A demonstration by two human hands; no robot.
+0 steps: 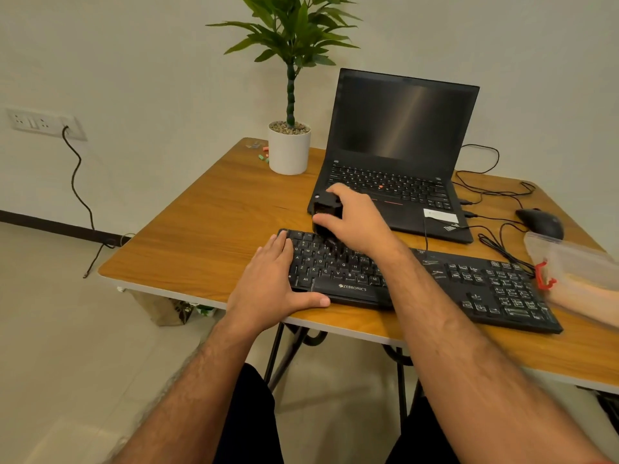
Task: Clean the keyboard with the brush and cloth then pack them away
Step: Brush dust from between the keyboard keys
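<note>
A black Zebronics keyboard (469, 283) lies along the front edge of the wooden table (214, 222). My right hand (355, 219) is closed around a black brush (326, 209), held over the keyboard's top-left keys. My left hand (271, 279) lies flat on the keyboard's left end, fingers on the keys and thumb along its front edge. At the right edge lies a clear zip bag (576, 259) with a red clip (542, 276); something pale shows through it, but I cannot tell whether it is the cloth.
An open black laptop (398, 155) stands behind the keyboard. A potted plant (289, 145) is at the back left corner. A black mouse (541, 222) and tangled cables (495, 192) lie at the right. A wall socket (43, 123) has a cord hanging down.
</note>
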